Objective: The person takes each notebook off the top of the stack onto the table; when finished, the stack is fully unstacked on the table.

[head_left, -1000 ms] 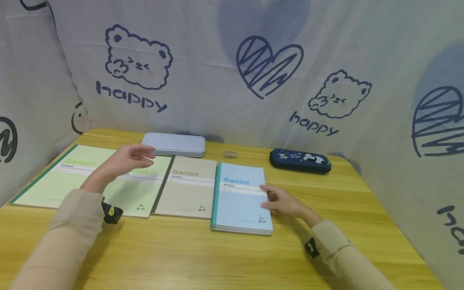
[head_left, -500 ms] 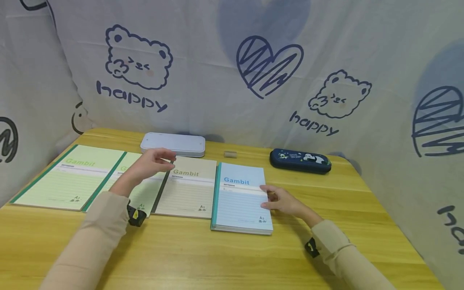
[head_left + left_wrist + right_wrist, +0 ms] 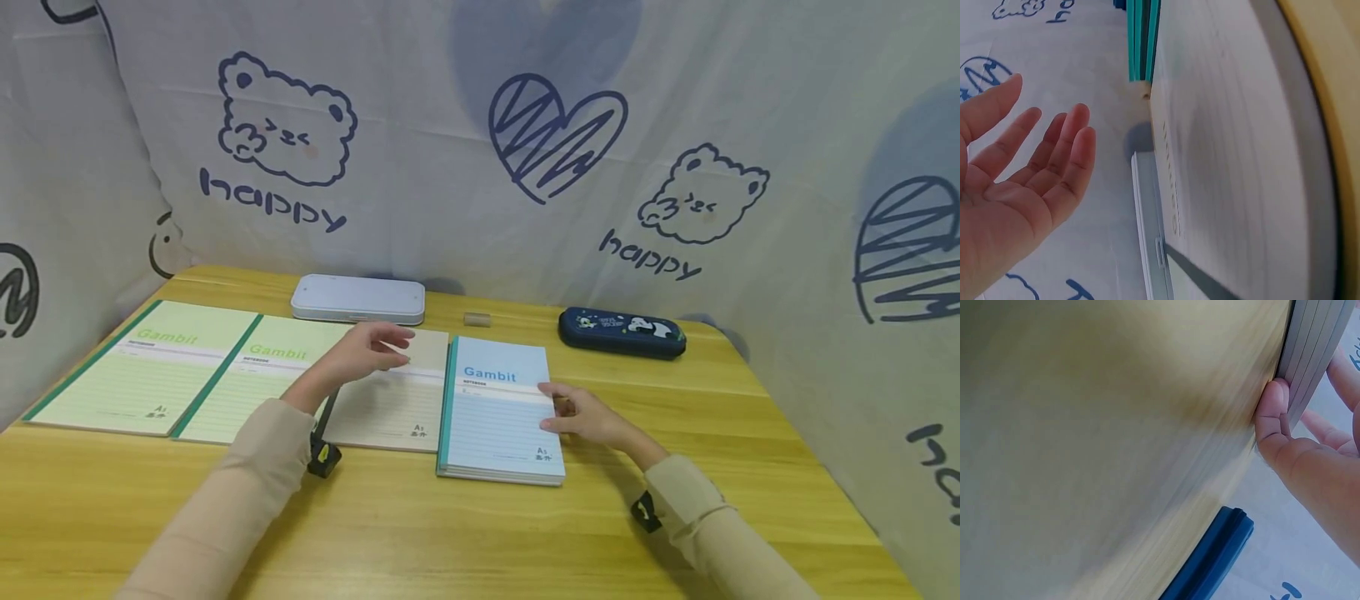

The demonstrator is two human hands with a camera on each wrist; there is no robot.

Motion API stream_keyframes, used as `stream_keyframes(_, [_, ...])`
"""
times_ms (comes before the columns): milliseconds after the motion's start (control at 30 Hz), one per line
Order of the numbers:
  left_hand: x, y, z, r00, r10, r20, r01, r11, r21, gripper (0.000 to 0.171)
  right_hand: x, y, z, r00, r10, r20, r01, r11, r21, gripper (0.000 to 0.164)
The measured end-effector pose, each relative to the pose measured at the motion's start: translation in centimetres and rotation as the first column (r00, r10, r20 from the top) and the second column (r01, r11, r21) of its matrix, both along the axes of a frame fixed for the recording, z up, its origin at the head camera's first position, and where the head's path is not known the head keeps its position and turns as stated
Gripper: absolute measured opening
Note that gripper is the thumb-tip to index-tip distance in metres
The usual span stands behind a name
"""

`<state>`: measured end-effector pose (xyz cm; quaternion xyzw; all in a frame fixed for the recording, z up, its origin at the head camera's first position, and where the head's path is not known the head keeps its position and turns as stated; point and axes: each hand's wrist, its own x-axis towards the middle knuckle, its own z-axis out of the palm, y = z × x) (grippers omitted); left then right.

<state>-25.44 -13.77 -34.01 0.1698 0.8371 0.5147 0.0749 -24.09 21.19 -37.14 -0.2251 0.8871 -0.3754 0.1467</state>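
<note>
My left hand (image 3: 367, 348) hovers with loosely bent fingers over the beige notebook (image 3: 386, 417), holding nothing; in the left wrist view its palm (image 3: 1016, 206) shows bare. At the right side of a small stack of blue notebooks (image 3: 498, 417), my right hand (image 3: 592, 415) touches the edge with thumb and fingertips. The right wrist view shows fingertips (image 3: 1272, 400) against the layered page edges (image 3: 1313, 347). Two light green notebooks, the left one (image 3: 127, 392) and the right one (image 3: 232, 408), lie side by side to the left of the beige one.
Behind the notebooks lies a white pencil tin (image 3: 358, 298), with a small tan cylinder (image 3: 477, 319) to its right. A dark blue pencil case (image 3: 622, 333) with a panda print sits at the back right. A printed cloth (image 3: 450, 167) hangs around the wooden table (image 3: 465, 542).
My left hand has moved rightward from over the green notebooks to over the beige one, uncovering the second green notebook's title. My right hand has stayed at the blue stack.
</note>
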Motion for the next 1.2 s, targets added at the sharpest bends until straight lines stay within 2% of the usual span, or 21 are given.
stream_keyframes(133, [0.1, 1.2, -0.3, 1.000, -0.018, 0.011, 0.018, 1.000, -0.010, 0.043, 0.0, 0.0, 0.1, 1.000, 0.004, -0.001, -0.004, 1.000, -0.003, 0.057])
stream_keyframes(400, [-0.1, 3.1, -0.9, 0.998, -0.069, -0.013, 0.068, 0.993, -0.094, 0.051, 0.2, -0.1, 0.3, 1.000, -0.008, -0.002, 0.008, 1.000, 0.014, 0.058])
stream_keyframes(600, [-0.2, 4.5, -1.4, 0.994, -0.101, 0.039, 0.105, 0.985, -0.137, 0.056, 0.1, -0.1, 0.2, 1.000, -0.009, -0.001, 0.009, 1.000, 0.014, 0.058])
stream_keyframes(767, [-0.2, 5.3, -1.5, 0.991, -0.100, 0.086, 0.113, 0.979, -0.172, 0.060, 0.0, 0.0, 0.0, 1.000, 0.004, -0.001, -0.004, 1.000, 0.003, 0.057])
stream_keyframes(1000, [-0.3, 6.2, -1.8, 0.990, -0.095, 0.107, 0.122, 0.950, -0.286, 0.066, 0.0, 0.1, -0.1, 1.000, 0.009, 0.001, -0.009, 1.000, -0.003, 0.057])
stream_keyframes(1200, [-0.4, 6.9, -1.9, 0.983, -0.160, 0.095, 0.184, 0.915, -0.358, 0.071, -0.1, 0.1, -0.2, 1.000, 0.003, -0.001, -0.003, 1.000, -0.002, 0.057])
